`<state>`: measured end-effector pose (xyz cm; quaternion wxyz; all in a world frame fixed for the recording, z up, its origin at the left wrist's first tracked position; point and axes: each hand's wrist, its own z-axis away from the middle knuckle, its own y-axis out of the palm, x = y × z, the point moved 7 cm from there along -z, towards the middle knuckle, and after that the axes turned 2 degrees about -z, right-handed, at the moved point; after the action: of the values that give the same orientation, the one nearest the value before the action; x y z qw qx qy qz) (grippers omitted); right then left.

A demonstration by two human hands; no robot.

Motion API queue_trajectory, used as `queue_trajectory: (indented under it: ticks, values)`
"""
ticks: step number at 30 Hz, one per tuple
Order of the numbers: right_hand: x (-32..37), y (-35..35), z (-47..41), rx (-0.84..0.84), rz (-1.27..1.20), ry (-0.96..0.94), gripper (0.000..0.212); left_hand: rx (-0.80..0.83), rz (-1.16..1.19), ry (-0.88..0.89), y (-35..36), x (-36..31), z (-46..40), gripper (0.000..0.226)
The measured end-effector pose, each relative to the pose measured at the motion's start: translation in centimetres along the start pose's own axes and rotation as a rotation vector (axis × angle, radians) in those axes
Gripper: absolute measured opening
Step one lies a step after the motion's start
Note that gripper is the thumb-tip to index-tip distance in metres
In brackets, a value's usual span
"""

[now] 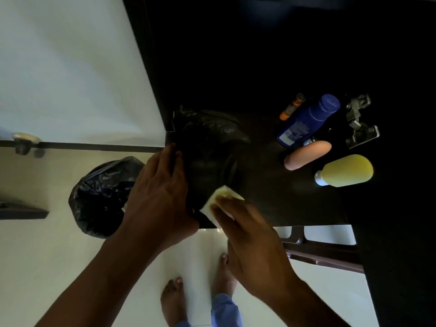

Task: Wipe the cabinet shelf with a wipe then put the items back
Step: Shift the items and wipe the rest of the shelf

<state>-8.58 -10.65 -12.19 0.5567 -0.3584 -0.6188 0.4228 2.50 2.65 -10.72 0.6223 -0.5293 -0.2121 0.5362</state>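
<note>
I stand barefoot at a dark cabinet shelf [295, 204] and look down over both my hands. My right hand [250, 241] lies flat on a pale folded wipe [221, 197], with the fingers stretched out and close together, pressing the wipe down on the shelf near its front edge. Only the far corner and the left side of the wipe show past my fingertips.

My left hand [160, 192] is just to the left of the wipe, fingers long and slightly spread, wrapped against the side of a black plastic bag [210, 142] that sits on the left part of the shelf. My thumb is hidden behind the hand, so I cannot tell how firmly I grip it.

Toward the back right of the shelf, four items lie on their sides, close to each other: a blue bottle [306, 121], a small orange tube [291, 107] beside it, a tan bottle [306, 155] touching the blue one's lower end, and a yellow bottle [346, 171] with a white cap nearest the right wall. A metal hinge [359, 121] is fixed to that wall.

Below the shelf, on the pale floor [47, 256], stands a bin lined with a black bag [101, 197], just left of my left wrist. My feet [174, 300] are on the floor under my arms.
</note>
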Motion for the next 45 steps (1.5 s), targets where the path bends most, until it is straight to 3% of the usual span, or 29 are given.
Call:
queue_trajectory:
  ticks: [5,9,12,16,18,21,24,30,33,36,40,45]
  values:
    - [-3.6,-0.9,-3.1,-0.092,0.075,0.322,0.058,-0.025,-0.111,0.0,-0.6,-0.4,0.0,0.116]
    - [-4.6,-1.3,-9.7,-0.136,0.073,0.399,0.059,-0.031,-0.134,0.005,-0.5,-0.6,-0.3,0.116]
    - [-3.3,-1.0,-10.3,-0.1,0.01,0.322,0.055,-0.034,-0.14,-0.003,-0.6,-0.4,-0.5,0.116]
    - [0.1,0.2,-5.0,0.078,0.009,0.053,0.063,-0.048,-0.139,0.003,-0.6,-0.2,-0.5,0.114]
    - [-0.6,0.3,-2.8,0.071,-0.048,0.098,0.061,-0.056,-0.146,-0.011,-0.6,-0.8,-0.5,0.112]
    - [-3.0,-0.6,-4.3,-0.078,-0.139,0.306,0.048,-0.055,-0.154,-0.054,-0.4,-1.5,-0.6,0.108]
    - [-4.4,-1.6,-10.0,-0.159,-0.022,0.383,0.058,-0.075,-0.139,-0.076,-0.4,-1.6,-0.7,0.103]
    - [-4.1,-1.4,-18.5,-0.16,-0.035,0.222,0.057,-0.085,-0.074,-0.044,0.0,-0.7,-0.5,0.106]
    - [-1.1,0.1,-17.5,-0.031,-0.075,0.027,0.06,-0.115,-0.007,-0.021,0.4,-0.5,-0.2,0.11]
    - [0.1,0.5,-13.3,0.047,-0.106,-0.071,0.05,-0.097,-0.039,0.021,0.6,-0.5,0.0,0.114]
    - [-1.1,-1.3,-10.4,-0.064,-0.078,0.003,0.046,-0.136,-0.064,-0.008,-0.6,-0.7,0.2,0.111]
    - [-1.8,-1.0,-17.3,-0.149,0.013,0.093,0.051,-0.141,-0.03,-0.023,-0.4,-0.8,0.3,0.101]
